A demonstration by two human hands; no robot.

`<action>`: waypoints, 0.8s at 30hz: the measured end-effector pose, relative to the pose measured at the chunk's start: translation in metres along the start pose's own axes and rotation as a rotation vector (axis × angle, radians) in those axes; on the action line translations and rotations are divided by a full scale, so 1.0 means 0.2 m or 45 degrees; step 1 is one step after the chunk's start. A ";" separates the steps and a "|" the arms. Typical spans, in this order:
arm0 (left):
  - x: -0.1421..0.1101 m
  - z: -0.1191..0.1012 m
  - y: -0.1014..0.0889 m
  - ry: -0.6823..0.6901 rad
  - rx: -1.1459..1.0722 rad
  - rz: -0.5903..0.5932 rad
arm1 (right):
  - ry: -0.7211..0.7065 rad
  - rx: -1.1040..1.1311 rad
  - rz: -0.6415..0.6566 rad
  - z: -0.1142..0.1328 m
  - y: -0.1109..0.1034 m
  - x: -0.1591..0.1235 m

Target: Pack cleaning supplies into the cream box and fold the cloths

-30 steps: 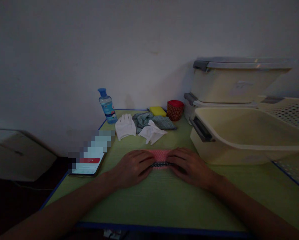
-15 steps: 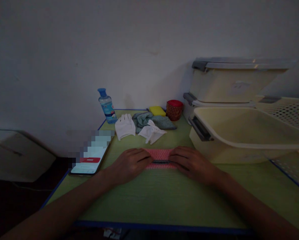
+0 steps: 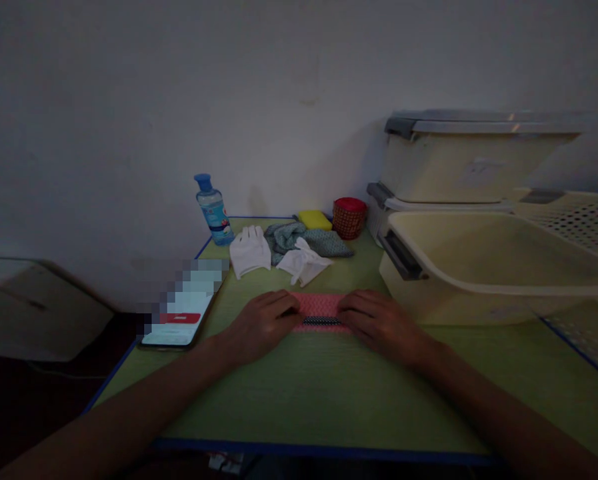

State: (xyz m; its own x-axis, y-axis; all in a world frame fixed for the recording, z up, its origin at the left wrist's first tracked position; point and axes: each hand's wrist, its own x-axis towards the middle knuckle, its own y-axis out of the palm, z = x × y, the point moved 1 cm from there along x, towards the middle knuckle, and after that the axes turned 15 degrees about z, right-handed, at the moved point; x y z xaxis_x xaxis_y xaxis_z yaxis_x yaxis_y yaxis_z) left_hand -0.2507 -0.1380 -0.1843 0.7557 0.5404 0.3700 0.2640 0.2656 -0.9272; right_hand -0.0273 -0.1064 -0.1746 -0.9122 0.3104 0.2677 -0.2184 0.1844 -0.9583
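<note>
A flat pink patterned cloth [image 3: 319, 305], apparently folded, lies on the green table in front of me. A dark strip with white specks runs along its lower part. At its left end, my left hand [image 3: 265, 325] has its fingers bent over the edge and closed on it. My right hand [image 3: 379, 323] grips the right end the same way, fingers together. Both ends of the cloth are hidden under the fingers.
A phone [image 3: 179, 317] lies left. Behind are a blue bottle [image 3: 215, 215], white gloves [image 3: 250, 252], a grey-green cloth [image 3: 285, 241], a yellow sponge-like block [image 3: 315, 220] and a red woven basket [image 3: 349, 219]. An open cream bin [image 3: 413, 297] and stacked lidded boxes [image 3: 439, 167] stand right.
Both hands stay at the ends of the pink cloth, with the fingers shifting only slightly. The whole view has moved a little; the other things lie as before.
</note>
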 end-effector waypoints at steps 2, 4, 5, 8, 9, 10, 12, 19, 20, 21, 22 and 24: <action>0.00 0.00 0.01 -0.011 -0.007 -0.004 | 0.002 0.009 0.007 0.00 0.01 0.00; 0.00 0.00 0.01 -0.018 -0.027 -0.011 | 0.000 0.007 0.008 0.01 0.02 0.00; 0.00 0.00 0.02 -0.028 -0.050 -0.019 | -0.003 -0.002 0.001 0.01 0.02 0.00; 0.00 0.00 0.02 -0.104 -0.156 -0.040 | -0.022 -0.044 -0.043 0.02 0.02 0.00; 0.00 0.00 0.02 -0.137 -0.196 -0.037 | -0.022 -0.053 -0.059 0.03 0.03 0.00; -0.01 0.00 0.02 -0.171 -0.235 -0.024 | -0.014 -0.054 -0.072 0.03 0.03 0.00; -0.01 0.00 0.03 -0.219 -0.279 0.016 | 0.028 -0.029 -0.066 0.03 0.03 0.00; -0.01 0.02 0.03 -0.207 -0.192 0.257 | 0.160 0.098 0.050 0.01 0.02 0.00; -0.01 0.03 0.03 -0.182 -0.169 0.288 | 0.175 0.117 0.076 0.01 0.02 0.00; -0.01 0.03 0.02 -0.144 -0.141 0.315 | 0.190 0.134 0.108 0.00 0.01 -0.01; -0.01 0.03 0.01 -0.099 -0.111 0.342 | 0.203 0.150 0.145 0.00 0.00 -0.01; -0.02 0.04 -0.02 -0.019 -0.072 0.402 | 0.222 0.168 0.226 -0.01 -0.02 -0.02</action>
State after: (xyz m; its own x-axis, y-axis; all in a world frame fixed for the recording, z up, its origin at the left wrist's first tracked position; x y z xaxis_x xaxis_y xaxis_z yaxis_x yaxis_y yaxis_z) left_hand -0.2594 -0.1344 -0.1818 0.7967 0.6009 0.0641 0.0513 0.0385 -0.9979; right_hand -0.0230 -0.1070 -0.1724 -0.8694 0.4845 0.0967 -0.1142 -0.0065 -0.9934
